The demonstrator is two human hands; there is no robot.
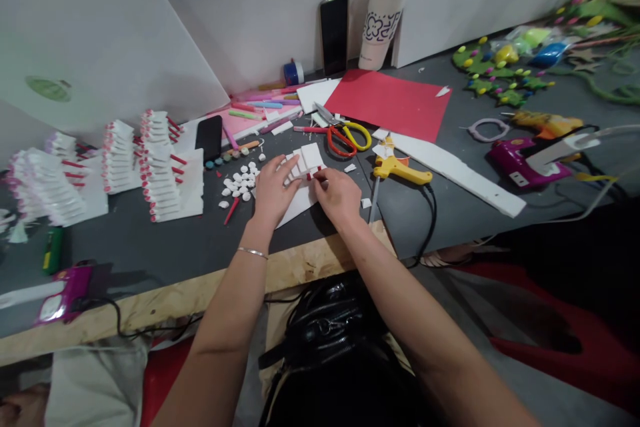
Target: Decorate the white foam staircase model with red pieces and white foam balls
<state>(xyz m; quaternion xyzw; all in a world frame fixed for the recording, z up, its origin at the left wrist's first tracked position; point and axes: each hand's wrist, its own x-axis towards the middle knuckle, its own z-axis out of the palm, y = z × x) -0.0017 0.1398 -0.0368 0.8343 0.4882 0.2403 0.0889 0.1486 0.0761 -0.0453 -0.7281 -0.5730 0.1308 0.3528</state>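
Observation:
A small white stepped foam piece (pixel 306 161) with a red tip sits on a white sheet near the table's front edge. My left hand (pixel 273 190) rests on its left side, fingers curled against the foam. My right hand (pixel 337 193) pinches a small red bit at the piece's lower right corner. A cluster of small white shells or beads (pixel 241 184) lies just left of my left hand. A yellow glue gun (pixel 400 170) lies right of my right hand.
Rows of finished white-and-red foam pieces (pixel 157 167) stand at the left. Scissors (pixel 345 137), red paper (pixel 393 103), two phones, a tumbler (pixel 380 23), pink glue guns (pixel 523 163) and green felt decorations (pixel 495 77) surround the work. A black bag (pixel 335 333) lies on my lap.

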